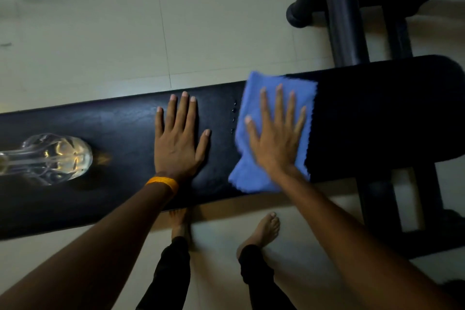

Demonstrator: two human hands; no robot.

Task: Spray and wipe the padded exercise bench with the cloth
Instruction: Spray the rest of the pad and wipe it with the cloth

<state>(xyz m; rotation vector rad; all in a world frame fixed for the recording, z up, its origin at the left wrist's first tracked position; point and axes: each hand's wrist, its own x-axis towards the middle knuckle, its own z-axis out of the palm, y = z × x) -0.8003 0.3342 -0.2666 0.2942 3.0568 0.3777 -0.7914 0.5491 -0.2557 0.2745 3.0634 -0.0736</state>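
The black padded bench (pixel 120 128) runs across the view from left to right. A blue cloth (pixel 254 98) lies spread on its right half. My right hand (pixel 275 133) presses flat on the cloth with fingers spread. My left hand (pixel 177 138) rests flat on the bare padding just left of the cloth, an orange band on its wrist. A few droplets (pixel 234 118) sit on the padding between the two hands. A clear spray bottle (pixel 55 158) stands on the bench at the far left.
Black metal frame tubes and a padded roller (pixel 342 15) stand beyond the bench at the upper right. Bench legs (pixel 377 209) reach down at the right. My bare feet (pixel 264 229) stand on the pale tiled floor (pixel 100 33) under the near edge.
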